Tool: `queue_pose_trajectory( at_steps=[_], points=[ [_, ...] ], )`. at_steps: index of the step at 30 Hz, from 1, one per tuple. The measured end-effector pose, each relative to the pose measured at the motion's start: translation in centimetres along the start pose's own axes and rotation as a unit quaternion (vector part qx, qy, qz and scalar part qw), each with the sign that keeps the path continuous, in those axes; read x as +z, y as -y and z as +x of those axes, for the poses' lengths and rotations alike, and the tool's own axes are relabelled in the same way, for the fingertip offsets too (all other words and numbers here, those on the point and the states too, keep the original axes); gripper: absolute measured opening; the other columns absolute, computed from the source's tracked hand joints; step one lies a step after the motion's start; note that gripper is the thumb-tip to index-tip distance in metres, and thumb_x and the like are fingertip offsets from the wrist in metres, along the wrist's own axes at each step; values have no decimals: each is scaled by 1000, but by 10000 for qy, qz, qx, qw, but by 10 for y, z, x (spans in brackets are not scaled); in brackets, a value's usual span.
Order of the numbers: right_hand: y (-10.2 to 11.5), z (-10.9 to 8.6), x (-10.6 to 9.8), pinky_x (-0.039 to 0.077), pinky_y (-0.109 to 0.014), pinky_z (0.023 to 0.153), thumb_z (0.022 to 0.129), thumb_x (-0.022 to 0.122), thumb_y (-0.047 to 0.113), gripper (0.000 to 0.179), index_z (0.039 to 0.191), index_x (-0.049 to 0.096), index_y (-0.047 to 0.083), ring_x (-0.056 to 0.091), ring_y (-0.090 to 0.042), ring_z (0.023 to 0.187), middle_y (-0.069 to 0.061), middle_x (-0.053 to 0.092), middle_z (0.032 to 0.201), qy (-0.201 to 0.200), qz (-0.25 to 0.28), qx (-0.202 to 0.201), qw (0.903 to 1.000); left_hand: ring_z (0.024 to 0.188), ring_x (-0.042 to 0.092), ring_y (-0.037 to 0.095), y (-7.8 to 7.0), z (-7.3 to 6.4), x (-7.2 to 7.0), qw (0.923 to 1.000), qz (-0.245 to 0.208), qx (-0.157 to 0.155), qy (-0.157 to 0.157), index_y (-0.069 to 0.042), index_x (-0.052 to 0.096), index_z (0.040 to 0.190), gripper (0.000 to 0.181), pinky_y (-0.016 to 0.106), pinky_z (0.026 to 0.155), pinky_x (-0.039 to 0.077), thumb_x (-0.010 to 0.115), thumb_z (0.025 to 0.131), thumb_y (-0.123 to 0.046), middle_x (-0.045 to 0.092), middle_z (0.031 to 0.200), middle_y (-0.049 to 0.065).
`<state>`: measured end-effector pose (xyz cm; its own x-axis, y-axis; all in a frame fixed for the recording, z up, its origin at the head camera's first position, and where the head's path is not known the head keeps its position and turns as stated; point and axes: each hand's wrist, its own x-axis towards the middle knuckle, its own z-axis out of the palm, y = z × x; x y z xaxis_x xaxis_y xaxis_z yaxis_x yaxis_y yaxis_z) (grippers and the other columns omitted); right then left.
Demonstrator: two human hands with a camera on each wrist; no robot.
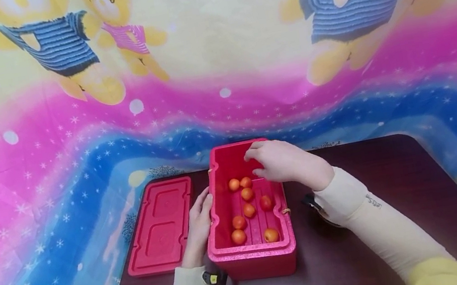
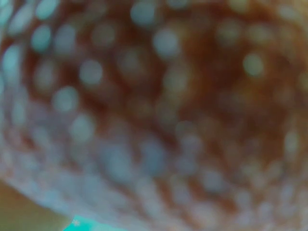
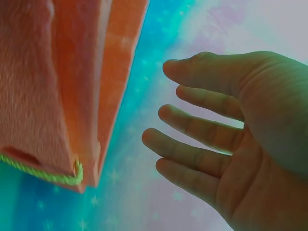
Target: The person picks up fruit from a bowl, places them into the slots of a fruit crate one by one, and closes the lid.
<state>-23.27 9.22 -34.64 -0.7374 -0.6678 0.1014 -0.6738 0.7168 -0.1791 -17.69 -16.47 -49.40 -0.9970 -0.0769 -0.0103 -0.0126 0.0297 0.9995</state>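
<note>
A deep red foam box (image 1: 253, 262) stands uncovered on the table, with several small round orange-red fruits (image 1: 249, 209) on its floor; their exact kind is unclear. Against the box's left outer wall rests my left hand (image 1: 198, 223), fingers and thumb lying along the side near the rim. My right hand (image 1: 279, 161) hovers over the far right part of the box. The right wrist view shows that hand (image 3: 216, 130) with fingers spread and nothing in the palm, apart from the box wall (image 3: 29, 96). A blurred speckled surface (image 2: 154, 115) fills the left wrist view.
Left of the box lies its flat red lid (image 1: 162, 224) on the dark brown table (image 1: 389, 236). Yellow cord loops (image 1: 286, 211) sit at the box's sides. A printed cloth (image 1: 220, 63) with bears hangs behind the table.
</note>
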Motion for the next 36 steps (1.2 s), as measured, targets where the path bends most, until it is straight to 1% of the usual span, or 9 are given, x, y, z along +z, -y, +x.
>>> queue_pose_trajectory(
  at_steps=[4,8,11,16,21,26,30,33,36],
  points=[
    [-15,-16,-5,55,-47,94,87,79,24,43,125,68,7,68,-27,103,-12,65,124,-360,212,219,9989,117,63,31,-1,-1,-1,10000,5,-34,-1,-10,46,152,56,40,94,56,54,105,-38,56,142,20],
    [-35,-35,-6,54,-50,95,89,78,22,42,126,67,5,67,-30,107,-14,65,124,-635,376,473,9961,116,63,30,-1,-2,-2,10000,36,-47,-20,-9,46,152,56,40,94,56,54,105,-38,56,142,20],
    [-53,-50,-3,53,-53,96,90,77,22,42,127,66,5,66,-32,110,-14,65,126,-713,470,716,9938,117,63,30,0,-3,-2,10000,37,-67,-16,-10,46,152,56,41,95,56,55,105,-39,56,143,19],
    [-80,-79,10,54,-54,90,91,75,21,41,127,65,2,67,-33,101,-17,66,124,-839,586,1028,9894,118,62,30,0,-3,-3,9999,102,-78,-45,-11,46,152,56,41,95,55,55,105,-39,56,143,19],
    [-103,-107,31,53,-57,89,91,75,19,44,129,64,0,67,-37,100,-22,65,124,-866,748,1399,9835,117,63,30,0,-3,-3,9999,71,-76,-32,-10,45,152,56,40,95,56,54,105,-38,56,142,20],
    [-119,-128,58,50,-61,94,90,75,20,49,132,61,-1,63,-42,107,-28,60,129,-693,869,1771,9779,118,62,31,-1,-3,-2,10000,-1,-74,-15,-10,46,152,56,39,94,56,54,105,-38,56,142,20],
    [-124,-139,79,50,-63,93,90,75,19,50,132,60,-2,61,-44,108,-30,57,132,-513,1063,1998,9727,119,62,32,0,-2,-1,10000,-21,-69,-5,-11,47,152,56,40,95,56,55,104,-39,56,142,19],
    [-124,-145,95,50,-63,94,90,74,17,48,131,61,-3,60,-46,110,-30,58,131,-439,1218,2075,9696,119,62,32,0,-1,0,10000,-39,-76,-5,-11,47,152,55,40,95,56,55,104,-39,56,142,19],
    [-123,-148,113,49,-63,95,88,74,14,48,130,62,-4,59,-47,114,-29,61,128,-411,1333,2065,9685,118,62,31,1,0,1,10000,-41,-52,2,-11,47,151,55,40,95,56,55,104,-39,56,142,19]
  ],
)
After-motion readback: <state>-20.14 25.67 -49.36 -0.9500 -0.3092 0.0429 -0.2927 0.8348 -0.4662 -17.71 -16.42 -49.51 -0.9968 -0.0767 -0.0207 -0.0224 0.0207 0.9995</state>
